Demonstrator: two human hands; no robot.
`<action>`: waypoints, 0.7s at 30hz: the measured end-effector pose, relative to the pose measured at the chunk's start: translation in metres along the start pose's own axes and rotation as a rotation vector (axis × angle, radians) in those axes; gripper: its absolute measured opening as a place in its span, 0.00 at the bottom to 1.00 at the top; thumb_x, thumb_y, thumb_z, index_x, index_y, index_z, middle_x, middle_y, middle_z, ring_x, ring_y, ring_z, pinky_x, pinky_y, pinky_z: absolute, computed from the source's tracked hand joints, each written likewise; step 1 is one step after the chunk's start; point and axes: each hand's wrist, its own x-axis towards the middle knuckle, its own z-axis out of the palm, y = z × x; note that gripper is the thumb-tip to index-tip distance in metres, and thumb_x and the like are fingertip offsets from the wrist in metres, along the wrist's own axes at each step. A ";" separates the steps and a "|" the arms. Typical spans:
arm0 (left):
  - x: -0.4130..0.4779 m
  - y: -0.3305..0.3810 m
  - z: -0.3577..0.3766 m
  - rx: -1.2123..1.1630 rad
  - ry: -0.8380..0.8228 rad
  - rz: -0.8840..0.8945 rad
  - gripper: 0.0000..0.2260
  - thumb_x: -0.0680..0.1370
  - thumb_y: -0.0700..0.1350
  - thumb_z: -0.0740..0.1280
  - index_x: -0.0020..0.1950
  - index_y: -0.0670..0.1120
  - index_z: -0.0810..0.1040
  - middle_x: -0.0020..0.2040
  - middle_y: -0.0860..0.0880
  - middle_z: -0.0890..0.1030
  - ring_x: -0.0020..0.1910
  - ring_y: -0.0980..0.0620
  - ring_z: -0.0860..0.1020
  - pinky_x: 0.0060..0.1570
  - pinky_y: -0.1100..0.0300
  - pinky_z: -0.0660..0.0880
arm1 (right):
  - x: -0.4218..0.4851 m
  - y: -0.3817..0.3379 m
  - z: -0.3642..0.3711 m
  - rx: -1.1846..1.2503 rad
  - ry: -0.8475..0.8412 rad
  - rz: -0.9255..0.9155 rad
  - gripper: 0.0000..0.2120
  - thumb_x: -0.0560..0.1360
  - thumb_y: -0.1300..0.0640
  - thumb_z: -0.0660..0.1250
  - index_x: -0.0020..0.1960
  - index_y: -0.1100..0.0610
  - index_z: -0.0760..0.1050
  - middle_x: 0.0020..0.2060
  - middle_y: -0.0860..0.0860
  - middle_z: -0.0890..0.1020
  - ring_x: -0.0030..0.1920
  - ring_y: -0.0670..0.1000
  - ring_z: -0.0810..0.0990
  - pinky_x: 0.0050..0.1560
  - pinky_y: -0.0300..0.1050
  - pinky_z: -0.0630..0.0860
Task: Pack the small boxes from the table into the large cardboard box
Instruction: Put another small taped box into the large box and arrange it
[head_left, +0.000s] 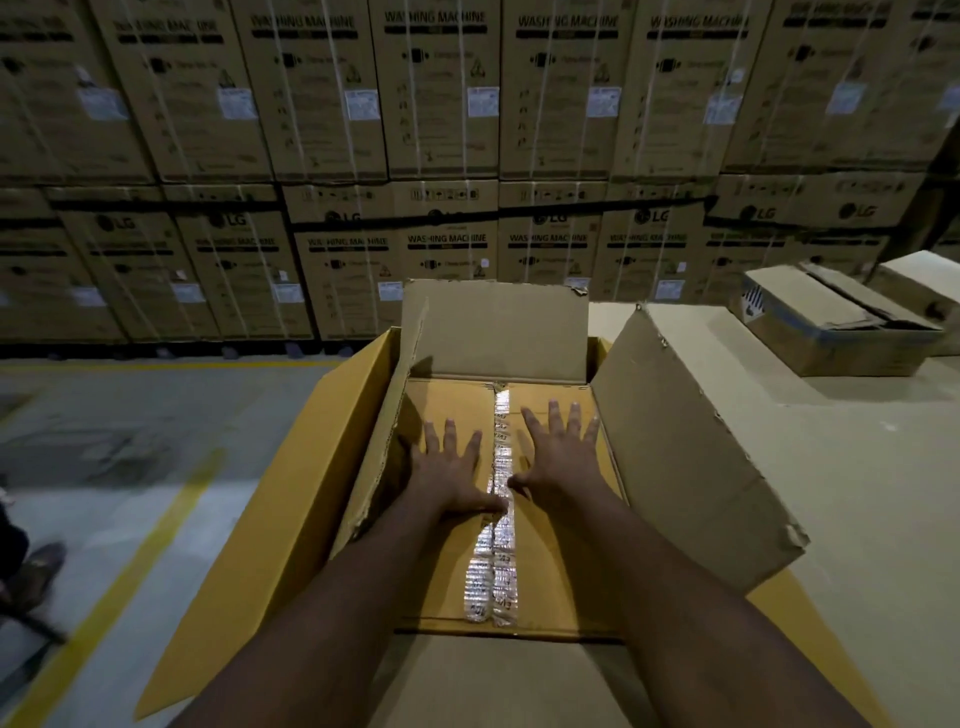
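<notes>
Stacks of brown washing-machine cartons (441, 98) fill the back wall. Large open cardboard box (691, 441) sits on beige desk (857, 519), flaps up. Inside it lies a smaller taped cardboard box (556, 571), long axis and clear tape seam (496, 519) pointing away from the person. Left hand (449, 467) and right hand (558, 457) lie flat on it, fingers spread, grasping nothing.

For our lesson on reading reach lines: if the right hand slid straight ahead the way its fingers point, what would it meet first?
The right hand lies flat on the taped small box; sliding forward, it would probably meet the large cardboard box's far flap first.
</notes>
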 end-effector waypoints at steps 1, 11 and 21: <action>0.001 0.005 0.003 -0.003 -0.009 0.008 0.55 0.66 0.79 0.60 0.79 0.56 0.33 0.78 0.40 0.31 0.75 0.31 0.32 0.70 0.29 0.40 | 0.001 0.001 0.002 0.022 0.011 0.003 0.55 0.69 0.26 0.65 0.81 0.44 0.36 0.81 0.59 0.40 0.78 0.68 0.37 0.73 0.72 0.38; 0.003 -0.020 -0.077 0.047 -0.025 0.050 0.42 0.72 0.73 0.61 0.78 0.65 0.42 0.81 0.45 0.40 0.77 0.32 0.39 0.65 0.23 0.35 | 0.007 -0.007 -0.012 0.107 -0.017 -0.019 0.46 0.74 0.28 0.60 0.82 0.46 0.44 0.81 0.59 0.44 0.79 0.67 0.41 0.75 0.71 0.41; -0.043 -0.076 -0.151 0.495 0.177 -0.072 0.29 0.78 0.60 0.61 0.78 0.61 0.57 0.81 0.44 0.45 0.77 0.29 0.41 0.64 0.19 0.39 | 0.000 -0.060 -0.018 -0.092 -0.193 -0.200 0.39 0.73 0.31 0.66 0.79 0.42 0.59 0.81 0.59 0.45 0.79 0.68 0.39 0.73 0.75 0.40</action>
